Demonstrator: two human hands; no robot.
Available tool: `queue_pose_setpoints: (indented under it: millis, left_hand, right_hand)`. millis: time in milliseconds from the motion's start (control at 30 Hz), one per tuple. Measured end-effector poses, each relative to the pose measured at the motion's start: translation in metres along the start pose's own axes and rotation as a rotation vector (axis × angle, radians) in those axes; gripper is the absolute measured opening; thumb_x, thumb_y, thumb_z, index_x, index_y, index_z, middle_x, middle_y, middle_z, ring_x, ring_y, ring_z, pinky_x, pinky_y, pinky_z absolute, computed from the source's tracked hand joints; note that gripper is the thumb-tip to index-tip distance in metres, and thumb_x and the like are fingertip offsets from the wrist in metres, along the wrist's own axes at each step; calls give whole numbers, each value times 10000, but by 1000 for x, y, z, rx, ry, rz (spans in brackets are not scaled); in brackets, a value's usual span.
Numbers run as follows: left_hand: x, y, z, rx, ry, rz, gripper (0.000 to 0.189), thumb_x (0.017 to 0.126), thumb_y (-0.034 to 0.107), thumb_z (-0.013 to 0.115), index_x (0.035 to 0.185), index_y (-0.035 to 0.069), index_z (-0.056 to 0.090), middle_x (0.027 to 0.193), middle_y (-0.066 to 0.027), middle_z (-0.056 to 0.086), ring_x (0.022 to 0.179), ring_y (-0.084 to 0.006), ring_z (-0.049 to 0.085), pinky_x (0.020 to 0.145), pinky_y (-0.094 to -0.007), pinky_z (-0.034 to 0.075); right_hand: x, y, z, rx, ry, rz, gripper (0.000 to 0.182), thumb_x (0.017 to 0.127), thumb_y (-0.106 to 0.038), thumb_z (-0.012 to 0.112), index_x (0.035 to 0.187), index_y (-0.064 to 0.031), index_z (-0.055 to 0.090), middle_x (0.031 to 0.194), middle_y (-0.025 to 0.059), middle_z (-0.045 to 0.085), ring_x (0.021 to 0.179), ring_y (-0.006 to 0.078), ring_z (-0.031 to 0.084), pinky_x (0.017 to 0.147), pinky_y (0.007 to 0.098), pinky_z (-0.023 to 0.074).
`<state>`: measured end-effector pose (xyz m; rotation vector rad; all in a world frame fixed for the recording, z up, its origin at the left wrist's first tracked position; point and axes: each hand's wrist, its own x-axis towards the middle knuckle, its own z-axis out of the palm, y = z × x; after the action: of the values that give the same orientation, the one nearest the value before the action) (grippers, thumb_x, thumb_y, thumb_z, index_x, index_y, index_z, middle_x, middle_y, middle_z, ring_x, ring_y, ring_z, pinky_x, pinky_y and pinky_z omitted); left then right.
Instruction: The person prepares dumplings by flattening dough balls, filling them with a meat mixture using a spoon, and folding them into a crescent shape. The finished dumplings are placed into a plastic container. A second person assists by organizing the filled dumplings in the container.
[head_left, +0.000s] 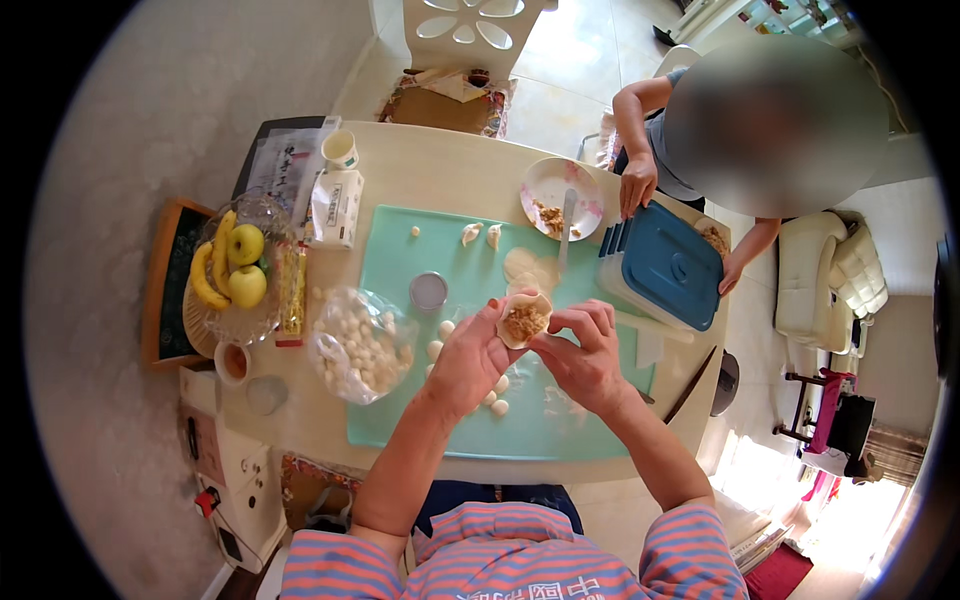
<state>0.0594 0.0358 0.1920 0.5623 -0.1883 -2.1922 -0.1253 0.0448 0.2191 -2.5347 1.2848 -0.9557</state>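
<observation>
A round dough wrapper (502, 324) with brown minced filling (525, 321) rests in my left hand (469, 352). My right hand (585, 352) pinches the wrapper's edge from the right. Under both hands lies a light green mat (525, 435), with several small dough balls (499, 407) partly hidden below the left forearm. Flat wrappers (529, 268) lie just beyond my hands. Farther up are two small folded dumplings (471, 234) and a dough bit (415, 231). A round lidded tin (428, 291) stands left of the wrappers. A clear plastic bag of dough balls (363, 346) sits at the mat's left.
A co-worker's hands (638, 182) hold stacked plastic containers with a blue lid (671, 262) at right. Nearby are a plate (540, 180) with filling and a knife-like utensil (568, 225). A fruit bowl (262, 324), tissue pack (335, 210) and paper cup (340, 150) stand left.
</observation>
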Motion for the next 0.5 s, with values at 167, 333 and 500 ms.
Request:
queue_pose_setpoints:
  millis: [167, 333, 500]
  left_hand:
    - [-36, -21, 38, 482, -52, 192, 455, 979, 106, 538, 1405, 3, 418, 1301, -72, 545, 1187, -127, 538, 1006, -287, 460]
    - [-69, -54, 73, 616, -84, 359, 476, 967, 66, 555, 1413, -14, 410, 1307, -84, 540, 1164, -133, 542, 969, -305, 506]
    - [-92, -87, 95, 698, -26, 456, 438, 987, 128, 555, 1382, -32, 454, 1204, -98, 609, 1064, -140, 602, 865, -322, 565]
  right_hand:
    - [-9, -18, -34, 189, 26, 125, 316, 612, -34, 804, 901, -130, 718, 935, 7, 592, 885, 225, 539, 804, 375, 408]
    - [-23, -43, -68, 398, 72, 286, 268, 650, -15, 795, 889, -114, 721, 911, 35, 588, 876, 237, 530, 792, 352, 410]
    - [-43, -65, -93, 541, 155, 341, 241, 677, 14, 772, 882, -94, 710, 882, 50, 562, 875, 226, 518, 769, 335, 415]
